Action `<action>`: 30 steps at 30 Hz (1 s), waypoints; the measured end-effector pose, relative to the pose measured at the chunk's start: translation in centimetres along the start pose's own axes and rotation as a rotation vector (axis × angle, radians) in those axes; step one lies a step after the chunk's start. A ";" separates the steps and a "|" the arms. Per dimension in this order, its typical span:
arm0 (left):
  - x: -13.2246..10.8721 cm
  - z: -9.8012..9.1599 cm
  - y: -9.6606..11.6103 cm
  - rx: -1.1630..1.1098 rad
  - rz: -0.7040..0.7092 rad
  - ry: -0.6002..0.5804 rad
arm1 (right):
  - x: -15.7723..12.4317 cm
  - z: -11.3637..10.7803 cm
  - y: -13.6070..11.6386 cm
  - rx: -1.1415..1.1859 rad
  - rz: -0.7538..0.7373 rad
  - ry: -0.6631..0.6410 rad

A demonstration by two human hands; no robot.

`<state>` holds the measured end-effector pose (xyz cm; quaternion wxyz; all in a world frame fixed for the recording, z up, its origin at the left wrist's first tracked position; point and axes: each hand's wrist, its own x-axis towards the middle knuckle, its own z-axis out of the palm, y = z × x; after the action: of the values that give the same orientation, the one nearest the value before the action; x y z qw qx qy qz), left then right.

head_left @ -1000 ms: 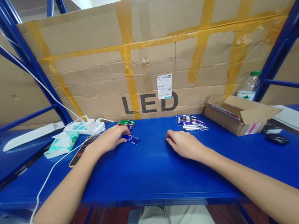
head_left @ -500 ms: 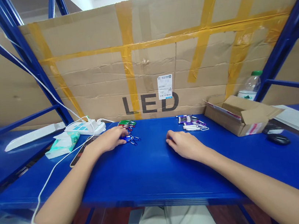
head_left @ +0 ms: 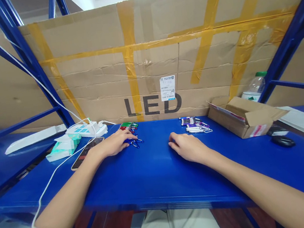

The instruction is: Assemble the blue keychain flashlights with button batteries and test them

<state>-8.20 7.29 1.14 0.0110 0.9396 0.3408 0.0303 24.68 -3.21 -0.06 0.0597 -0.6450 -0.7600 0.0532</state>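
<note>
My left hand point(head_left: 115, 142) lies over the left pile, its fingers on the blue carabiner pens point(head_left: 135, 142) and partly covering them. Just behind it are red pens point(head_left: 128, 127) and green pens point(head_left: 131, 124). Whether the fingers grip a pen cannot be made out. My right hand point(head_left: 186, 146) rests on the blue table point(head_left: 149, 178), fingers curled in, with nothing visible in it. Beyond it lie silver pens point(head_left: 195, 129) with clips, and purple and dark ones point(head_left: 189, 120) in a row behind.
At the left are a phone point(head_left: 85, 153), a tissue pack point(head_left: 63, 147), a power strip point(head_left: 88, 129) and a white cable. An open cardboard box point(head_left: 229, 122), a plastic bottle point(head_left: 255, 86) and a black mouse point(head_left: 283, 141) stand at the right. Tall cardboard point(head_left: 102, 83) closes off the back.
My left hand has shifted slightly right, its fingers reaching further over the blue pens. More of the phone shows. My right hand has hardly moved.
</note>
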 end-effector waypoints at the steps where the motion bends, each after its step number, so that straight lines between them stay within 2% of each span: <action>1: 0.0 0.1 0.0 -0.013 0.002 0.007 | 0.0 0.0 0.0 0.000 0.000 0.000; 8: 0.2 0.5 -0.1 -0.070 -0.038 0.046 | -0.1 -0.1 0.0 0.012 -0.005 -0.011; 13: 0.6 0.7 0.3 -0.081 -0.002 0.055 | -0.2 -0.3 -0.1 0.016 0.004 -0.023; 22: 0.4 -0.5 1.1 -0.090 -0.021 0.022 | -0.2 -0.2 0.0 0.012 -0.007 -0.014; 30: 0.0 -0.7 0.4 -0.060 -0.092 0.009 | -0.2 -0.2 0.0 0.004 -0.005 -0.013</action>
<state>-7.95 7.02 1.85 0.0390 0.9219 0.3828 0.0443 24.74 -3.45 0.17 0.0559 -0.6426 -0.7619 0.0588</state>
